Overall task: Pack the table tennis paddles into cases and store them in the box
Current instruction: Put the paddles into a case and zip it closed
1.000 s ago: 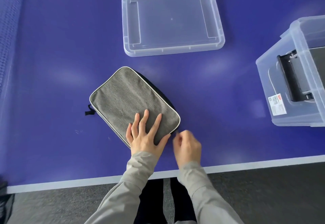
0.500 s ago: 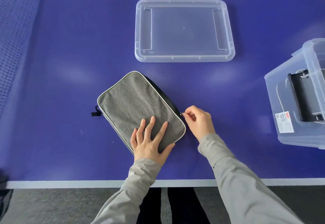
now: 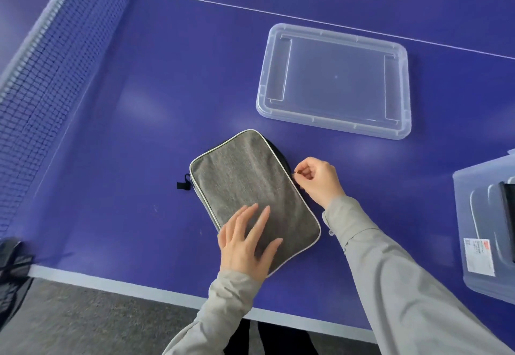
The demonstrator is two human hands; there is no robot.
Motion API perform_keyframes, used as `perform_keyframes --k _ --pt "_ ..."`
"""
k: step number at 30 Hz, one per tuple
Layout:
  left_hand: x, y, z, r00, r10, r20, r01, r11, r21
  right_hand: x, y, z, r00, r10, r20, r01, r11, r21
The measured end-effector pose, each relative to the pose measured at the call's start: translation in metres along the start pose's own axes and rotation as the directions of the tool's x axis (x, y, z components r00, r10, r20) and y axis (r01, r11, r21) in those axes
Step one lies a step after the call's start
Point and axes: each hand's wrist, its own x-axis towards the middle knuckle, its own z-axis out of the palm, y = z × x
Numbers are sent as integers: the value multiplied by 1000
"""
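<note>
I see the grey case (image 3: 250, 187) flat on the blue table (image 3: 133, 159), near its near edge. The left hand (image 3: 245, 246) presses it, fingers straight and spread; the right hand (image 3: 320, 179) pinches the zipper pull (image 3: 297, 172) on its right side. The clear box (image 3: 485, 229) stands right.

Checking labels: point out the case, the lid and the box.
case (image 3: 250, 181): head view, middle of grey top face
lid (image 3: 334, 81): head view, flat centre panel
box (image 3: 464, 229): head view, clear side wall
</note>
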Motion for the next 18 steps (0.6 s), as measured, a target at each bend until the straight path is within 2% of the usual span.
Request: perform_keyframes --k 1,2,3,5,7,8,10,12,14,18 --pt "6 -4 -5 983 -164 -82 160 986 -52 0 0 0 1000 9 -3 -9 1000 6" --pt "15 -8 -10 923 -356 -145 341 932 -120 -1 0 -1 1000 19 -8 -18 1000 12" --pt "25 -13 -16 829 -537 -154 503 838 -212 -2 0 0 1000 28 -13 -28 999 21" --pt "46 -23 -25 623 -782 -13 703 567 -429 -4 0 1 998 53 -25 -52 998 42" --pt "65 -30 -31 461 -867 191 782 294 -550 -7 0 4 997 75 -35 -73 995 65" --pt "73 -32 -34 402 -878 259 807 206 -553 -8 0 5 996 80 -41 -77 995 70" --pt "82 -35 -39 318 -883 345 843 96 -530 -9 0 7 995 86 -55 -81 993 80" --pt "87 -37 -42 294 -861 414 846 32 -533 -11 -1 10 993 104 -61 -97 990 103" --pt "88 -39 -44 327 -828 457 828 18 -560 -12 -2 11 990 126 -60 -118 986 121" --pt "85 -36 -46 388 -803 453 784 30 -619 -16 -2 8 989 144 -29 -138 980 146"
